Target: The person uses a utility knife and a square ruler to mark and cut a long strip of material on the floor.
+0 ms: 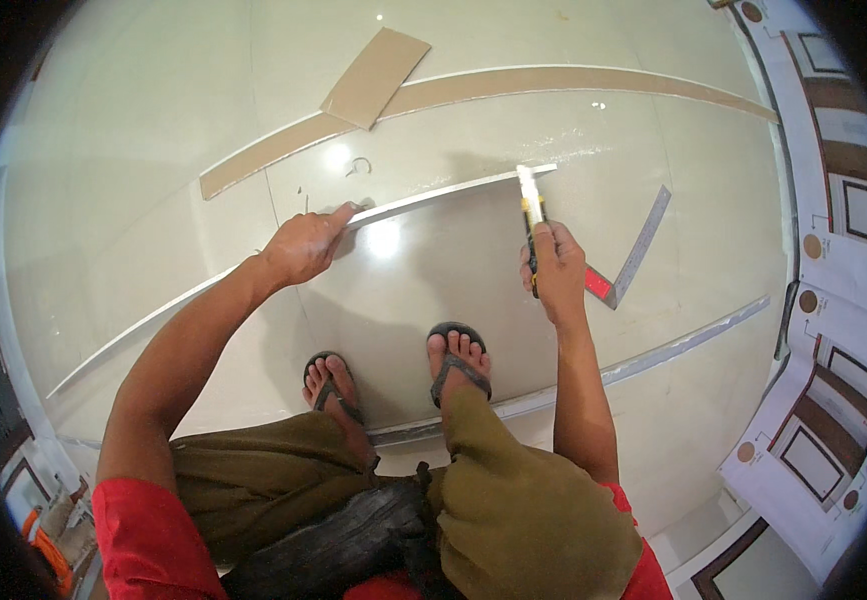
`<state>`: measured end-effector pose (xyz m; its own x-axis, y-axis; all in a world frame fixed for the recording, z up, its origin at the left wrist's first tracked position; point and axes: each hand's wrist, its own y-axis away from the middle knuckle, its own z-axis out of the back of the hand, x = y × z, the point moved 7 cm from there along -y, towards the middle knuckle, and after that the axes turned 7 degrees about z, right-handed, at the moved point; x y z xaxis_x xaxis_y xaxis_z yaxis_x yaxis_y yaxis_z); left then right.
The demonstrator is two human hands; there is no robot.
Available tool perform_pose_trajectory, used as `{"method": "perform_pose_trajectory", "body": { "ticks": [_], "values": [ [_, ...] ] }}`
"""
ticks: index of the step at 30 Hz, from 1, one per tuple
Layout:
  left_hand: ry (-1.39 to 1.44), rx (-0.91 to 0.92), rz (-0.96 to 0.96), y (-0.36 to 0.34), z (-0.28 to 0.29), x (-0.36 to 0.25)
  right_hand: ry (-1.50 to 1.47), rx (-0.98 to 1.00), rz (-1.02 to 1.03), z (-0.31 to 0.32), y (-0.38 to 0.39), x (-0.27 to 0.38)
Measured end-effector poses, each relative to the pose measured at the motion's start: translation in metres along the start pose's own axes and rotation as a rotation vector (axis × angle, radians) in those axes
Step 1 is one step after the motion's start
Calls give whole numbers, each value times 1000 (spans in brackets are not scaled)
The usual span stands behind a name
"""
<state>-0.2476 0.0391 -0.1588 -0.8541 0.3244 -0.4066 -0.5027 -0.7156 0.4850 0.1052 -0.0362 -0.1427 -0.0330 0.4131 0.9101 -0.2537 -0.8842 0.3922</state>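
Note:
A long, thin white strip [443, 188] runs across in front of me, from the lower left up to the right. My left hand [310, 243] is closed around it near its middle. In my right hand [555, 262] is a yellow and black utility knife [533, 210], its blade pointing away from me. The blade's tip meets or overlaps the strip close to its right end; whether it cuts in, I cannot tell. Just right of that hand, a metal try square [641, 245] with a red part lies on the floor.
Beyond the strip lies a long brown board strip [553, 82], with a brown rectangular piece [376, 78] across it. A grey-white bar [688, 343] lies on the floor [153, 130] by my feet. Printed sheets [843, 260] line the right side. Small scraps [358, 166] lie beyond my left hand.

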Motion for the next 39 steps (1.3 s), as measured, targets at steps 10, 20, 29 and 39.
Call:
{"method": "perform_pose_trajectory", "body": {
  "ticks": [10,20,29,39],
  "values": [
    [5,17,14,-2,2,0,-164,-90,85,11,-10,-14],
    [-1,56,130,68,5,61,392,-178,268,18,-15,18],
    [-21,-9,91,57,-3,56,717,-210,569,6,-2,34],
    [9,60,151,55,7,51,611,-65,455,10,-6,19]
  ]
}}
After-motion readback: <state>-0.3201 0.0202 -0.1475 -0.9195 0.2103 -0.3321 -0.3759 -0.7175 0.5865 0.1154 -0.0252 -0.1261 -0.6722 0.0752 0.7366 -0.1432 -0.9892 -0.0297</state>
